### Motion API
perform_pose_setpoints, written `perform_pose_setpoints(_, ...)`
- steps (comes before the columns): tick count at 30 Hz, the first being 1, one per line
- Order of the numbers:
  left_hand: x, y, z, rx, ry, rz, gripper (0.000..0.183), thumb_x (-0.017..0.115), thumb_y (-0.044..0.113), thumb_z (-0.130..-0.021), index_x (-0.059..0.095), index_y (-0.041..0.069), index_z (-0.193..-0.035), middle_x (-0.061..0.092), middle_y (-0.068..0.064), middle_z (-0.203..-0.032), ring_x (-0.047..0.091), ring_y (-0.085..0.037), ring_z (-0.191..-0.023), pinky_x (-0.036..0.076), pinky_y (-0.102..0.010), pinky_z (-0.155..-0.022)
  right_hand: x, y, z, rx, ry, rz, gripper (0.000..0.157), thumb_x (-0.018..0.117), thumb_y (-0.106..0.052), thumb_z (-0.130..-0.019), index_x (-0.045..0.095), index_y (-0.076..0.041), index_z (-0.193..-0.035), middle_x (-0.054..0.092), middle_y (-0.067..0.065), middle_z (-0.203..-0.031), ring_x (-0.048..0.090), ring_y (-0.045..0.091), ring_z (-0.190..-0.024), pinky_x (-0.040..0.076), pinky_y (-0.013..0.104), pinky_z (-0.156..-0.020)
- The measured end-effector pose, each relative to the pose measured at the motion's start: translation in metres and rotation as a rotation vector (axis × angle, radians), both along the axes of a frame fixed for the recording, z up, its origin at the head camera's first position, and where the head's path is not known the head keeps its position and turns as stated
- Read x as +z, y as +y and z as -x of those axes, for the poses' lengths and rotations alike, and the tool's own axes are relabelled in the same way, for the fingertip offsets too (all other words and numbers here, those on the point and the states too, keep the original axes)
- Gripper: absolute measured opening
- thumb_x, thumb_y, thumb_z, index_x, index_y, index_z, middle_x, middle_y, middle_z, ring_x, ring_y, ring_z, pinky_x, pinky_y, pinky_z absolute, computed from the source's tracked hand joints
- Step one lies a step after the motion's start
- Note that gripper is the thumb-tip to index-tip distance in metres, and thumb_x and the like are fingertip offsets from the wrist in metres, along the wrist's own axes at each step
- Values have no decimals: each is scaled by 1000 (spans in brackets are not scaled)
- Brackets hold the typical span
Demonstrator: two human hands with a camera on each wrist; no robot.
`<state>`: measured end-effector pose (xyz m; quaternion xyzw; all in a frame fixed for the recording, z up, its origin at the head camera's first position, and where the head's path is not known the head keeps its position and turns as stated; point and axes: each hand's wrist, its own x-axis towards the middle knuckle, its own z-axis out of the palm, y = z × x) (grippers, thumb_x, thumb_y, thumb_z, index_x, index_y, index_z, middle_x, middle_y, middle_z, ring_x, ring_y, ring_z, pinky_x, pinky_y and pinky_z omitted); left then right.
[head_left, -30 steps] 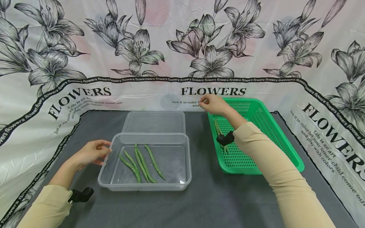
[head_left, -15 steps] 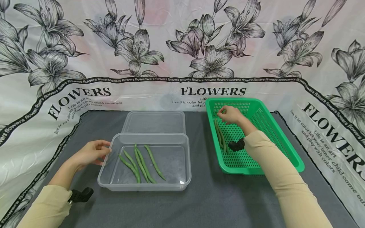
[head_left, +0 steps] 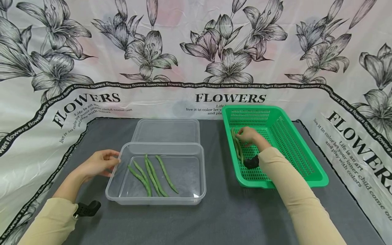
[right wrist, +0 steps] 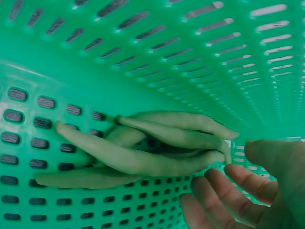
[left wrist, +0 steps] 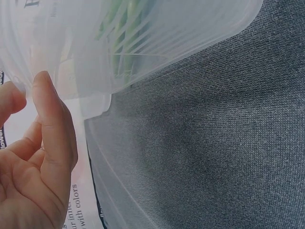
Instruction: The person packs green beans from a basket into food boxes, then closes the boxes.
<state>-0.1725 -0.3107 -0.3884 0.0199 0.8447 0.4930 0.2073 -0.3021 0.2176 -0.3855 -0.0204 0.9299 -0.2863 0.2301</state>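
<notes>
green wall — the basket's — separates beans from tub

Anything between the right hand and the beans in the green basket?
Nothing visible: the right hand is inside the green basket, fingertips at the ends of the beans, no object between. Contact unclear.

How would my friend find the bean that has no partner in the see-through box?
Start at the green basket, then look left to the clear box. Inside it, go to the rightmost bean. It lies by itself, while the other beans lie close together in twos.
</notes>
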Motion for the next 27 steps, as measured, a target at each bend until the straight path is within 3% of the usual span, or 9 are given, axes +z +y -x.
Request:
perform_pose_setpoints(7, 2, 1, -1, -1, -4, -8, 54, 54, 22, -94, 33, -6, -135, 54, -22, -112, 56, -20, -86, 56, -35, -69, -7, -1, -2, -16, -43, -6, 38, 42, -18, -98, 49, 9, -124, 51, 26, -115, 56, 35, -101, 55, 37, -75)
perform_pose_setpoints(14, 2, 2, -1, 0, -5, -2, 57, 54, 24, -94, 32, -6, -137, 52, -23, -115, 56, -20, -87, 56, -35, -69, -11, 2, -5, -23, -68, 10, 28, 40, -17, -99, 58, 4, -101, 56, 10, -82, 59, 19, -71, 56, 35, -71)
perform_pose_setpoints(21, 2, 2, 0, 2, -5, 1, 58, 54, 25, -94, 31, -6, -137, 51, -24, -118, 56, -21, -88, 56, -35, -70, -12, 3, -5, -32, -83, 38, 25, 41, -15, -99, 55, -3, -82, 52, 5, -71, 57, 18, -69, 55, 34, -70)
perform_pose_setpoints(27, 0, 1, -1, 6, -5, -4, 58, 54, 25, -94, 31, -6, -137, 52, -24, -117, 56, -20, -87, 56, -35, -69, -14, 2, -4, -32, -83, 34, 32, 41, -15, -99, 44, -10, -68, 47, 1, -61, 55, 16, -63, 55, 33, -65)
